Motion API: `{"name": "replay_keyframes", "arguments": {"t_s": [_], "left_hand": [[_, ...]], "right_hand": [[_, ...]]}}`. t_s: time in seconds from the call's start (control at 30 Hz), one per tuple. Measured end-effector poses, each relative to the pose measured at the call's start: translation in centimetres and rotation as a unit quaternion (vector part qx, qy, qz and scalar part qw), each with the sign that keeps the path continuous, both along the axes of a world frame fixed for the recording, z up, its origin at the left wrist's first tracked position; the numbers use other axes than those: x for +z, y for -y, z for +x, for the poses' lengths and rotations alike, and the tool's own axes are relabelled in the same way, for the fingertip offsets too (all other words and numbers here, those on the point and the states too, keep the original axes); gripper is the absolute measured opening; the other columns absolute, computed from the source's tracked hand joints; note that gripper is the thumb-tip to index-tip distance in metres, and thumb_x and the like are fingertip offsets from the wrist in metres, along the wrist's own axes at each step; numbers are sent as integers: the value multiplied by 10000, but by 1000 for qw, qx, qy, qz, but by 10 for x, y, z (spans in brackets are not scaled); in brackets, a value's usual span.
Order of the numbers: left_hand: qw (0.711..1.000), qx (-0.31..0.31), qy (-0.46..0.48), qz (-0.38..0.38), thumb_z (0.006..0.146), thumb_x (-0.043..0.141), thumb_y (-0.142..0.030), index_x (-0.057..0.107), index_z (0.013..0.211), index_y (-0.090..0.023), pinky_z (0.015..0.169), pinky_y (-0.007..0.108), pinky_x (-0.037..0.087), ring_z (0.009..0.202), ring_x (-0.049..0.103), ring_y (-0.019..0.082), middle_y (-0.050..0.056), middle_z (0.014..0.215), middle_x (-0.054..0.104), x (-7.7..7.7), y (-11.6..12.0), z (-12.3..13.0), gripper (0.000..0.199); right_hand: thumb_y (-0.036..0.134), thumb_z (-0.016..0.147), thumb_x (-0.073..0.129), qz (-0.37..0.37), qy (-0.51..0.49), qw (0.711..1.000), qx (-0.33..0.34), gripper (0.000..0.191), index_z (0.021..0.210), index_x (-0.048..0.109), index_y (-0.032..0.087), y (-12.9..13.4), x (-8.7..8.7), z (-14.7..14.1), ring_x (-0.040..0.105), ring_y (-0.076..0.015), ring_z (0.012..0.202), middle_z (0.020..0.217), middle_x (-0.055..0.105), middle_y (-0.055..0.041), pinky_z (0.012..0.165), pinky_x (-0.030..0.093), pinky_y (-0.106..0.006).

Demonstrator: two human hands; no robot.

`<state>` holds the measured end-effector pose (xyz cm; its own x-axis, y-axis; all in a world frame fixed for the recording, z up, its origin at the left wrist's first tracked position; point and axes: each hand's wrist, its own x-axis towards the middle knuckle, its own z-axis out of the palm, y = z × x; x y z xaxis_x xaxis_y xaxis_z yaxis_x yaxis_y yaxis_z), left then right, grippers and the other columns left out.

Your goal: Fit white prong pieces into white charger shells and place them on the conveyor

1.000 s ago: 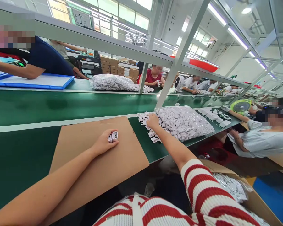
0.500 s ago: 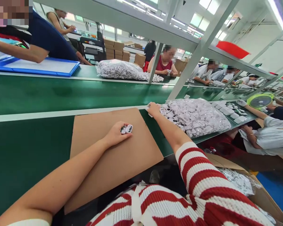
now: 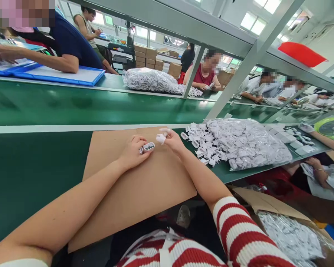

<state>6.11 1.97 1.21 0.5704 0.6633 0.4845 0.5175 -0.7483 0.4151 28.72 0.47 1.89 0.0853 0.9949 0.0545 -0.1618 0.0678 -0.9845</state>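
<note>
My left hand (image 3: 132, 154) is closed around small white plastic charger housings above the cardboard sheet (image 3: 144, 181). One housing (image 3: 149, 147) points its oval open end to the right, and the edge of another shows between the fingers. Close by on the right is my right hand (image 3: 171, 141), its thumb and forefinger apart and wearing white finger covers. I see nothing clearly held there. Beyond that hand lies a loose pile of white housings (image 3: 203, 142), spilling from a big clear plastic bag (image 3: 247, 144) full of them.
A green conveyor belt (image 3: 100, 105) runs behind the work surface, with a slanted metal post (image 3: 233, 89) rising beside it. At lower right stands a carton (image 3: 250, 196) with bagged white parts. Co-workers sit across the belt and to the right, near a green fan (image 3: 331, 127).
My right hand has come back from the belt edge by the pile toward my left hand. The housings in my left hand have turned, so one open end faces me instead of two.
</note>
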Motion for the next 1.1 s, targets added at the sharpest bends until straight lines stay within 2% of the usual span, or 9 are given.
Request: {"name": "replay_keyframes", "arguments": {"t_s": [0.17, 0.3, 0.37, 0.5, 0.63, 0.73, 0.87, 1.0, 1.1], "left_hand": [[989, -8, -39, 142, 924, 608, -335, 678, 1024, -198, 1116, 524, 336, 1286, 494, 337, 108, 1229, 649, 1, 10, 4, 183], [979, -12, -34, 202, 931, 616, -284, 659, 1090, -205, 1100, 542, 309, 1325, 478, 355, 99, 1326, 631, 8, 31, 10, 183], [984, -44, -19, 171, 936, 614, -264, 637, 1164, -198, 1065, 504, 364, 1249, 527, 326, 104, 1308, 634, 13, 45, 14, 238], [992, -129, 11, 10, 977, 571, -252, 616, 1198, -188, 979, 396, 464, 1084, 584, 238, 92, 1213, 644, 12, 64, 24, 234], [989, -114, 26, -86, 988, 574, -313, 643, 1126, -191, 944, 378, 482, 1056, 589, 232, 79, 1150, 647, 2, 60, 28, 197], [986, -78, 37, -142, 991, 579, -375, 646, 1078, -194, 920, 374, 489, 1024, 591, 229, 68, 1095, 649, -3, 53, 27, 212], [983, -66, 34, -168, 946, 644, -415, 625, 1155, -200, 978, 399, 469, 1096, 566, 246, 65, 1141, 640, -5, 49, 28, 300], [983, -44, 48, -172, 953, 619, -431, 653, 992, -191, 906, 395, 481, 1009, 579, 240, 65, 1052, 639, -8, 45, 31, 245], [982, -23, 65, -176, 933, 640, -437, 664, 1012, -193, 912, 398, 479, 998, 584, 238, 67, 1054, 636, -11, 42, 31, 257]], "right_hand": [[409, 682, 885, -111, -104, 987, 44, 332, 863, 737, 172, -5, -6, 19, 646, -126, 754, 896, 748, -48, 721, 570, -247], [261, 770, 808, -127, -160, 978, 34, 148, 869, 730, 183, -8, -4, 25, 697, -146, 827, 942, 773, -46, 783, 606, -250], [184, 728, 813, -111, -166, 979, 37, 216, 925, 724, 196, -8, -3, 27, 716, -148, 874, 946, 777, -28, 823, 602, -253], [204, 594, 903, -82, -123, 988, 34, 365, 906, 714, 197, -6, -1, 32, 732, -186, 909, 877, 773, -28, 860, 583, -300], [319, 512, 943, -36, -44, 998, 39, 437, 865, 719, 189, -3, -4, 31, 725, -196, 875, 853, 758, -28, 862, 562, -338], [342, 595, 882, -2, 86, 995, 41, 357, 886, 730, 202, -1, -9, 29, 695, -179, 829, 869, 749, -22, 827, 556, -349], [276, 689, 761, 45, 315, 947, 37, 302, 984, 734, 212, 2, -13, 28, 601, -131, 706, 906, 730, -14, 744, 524, -322], [281, 698, 730, 8, 231, 973, 20, 337, 1021, 689, 198, 7, 0, 29, 578, -116, 646, 887, 713, -14, 652, 506, -297], [363, 669, 816, -13, 137, 988, 72, 352, 949, 688, 192, 16, 17, 30, 624, -149, 723, 833, 709, -24, 695, 528, -318]]}}
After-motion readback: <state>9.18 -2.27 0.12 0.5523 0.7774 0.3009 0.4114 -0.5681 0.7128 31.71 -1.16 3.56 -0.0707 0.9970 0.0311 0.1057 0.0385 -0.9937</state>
